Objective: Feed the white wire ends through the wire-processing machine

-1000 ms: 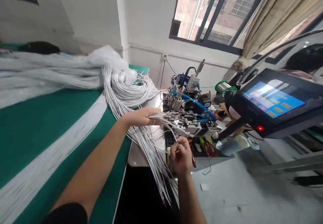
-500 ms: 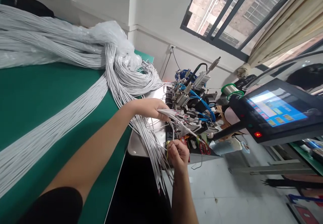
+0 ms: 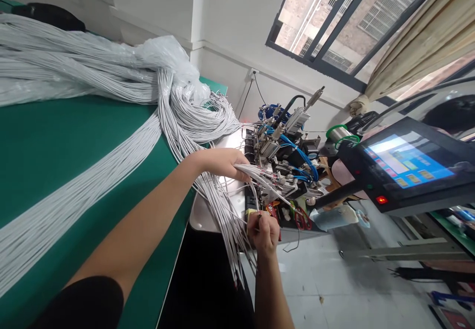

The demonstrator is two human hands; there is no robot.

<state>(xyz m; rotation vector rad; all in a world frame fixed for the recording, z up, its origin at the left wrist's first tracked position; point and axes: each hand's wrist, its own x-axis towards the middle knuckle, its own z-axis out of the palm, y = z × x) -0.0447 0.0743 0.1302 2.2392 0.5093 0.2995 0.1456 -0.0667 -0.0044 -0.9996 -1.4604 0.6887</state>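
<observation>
My left hand is closed around a small bunch of white cables, whose stripped ends fan out to the right in front of the machine. Below it, my right hand is closed in a pinch on the end of one white cable that bends down from the bunch. The fingers hide that cable's tip. Under my left wrist, more white cables drape over the pale metal base plate and hang past its front edge.
A machine with blue air tubes stands just beyond my hands. Red-handled scissors lie to the right. A lit control screen juts in at right, near a solder wire spool. Long cable bundles cover part of the green table.
My right hand has turned slightly and its fingers have curled in more around the cable end. My left hand keeps its hold on the bunch. The whole view has shifted a little.
</observation>
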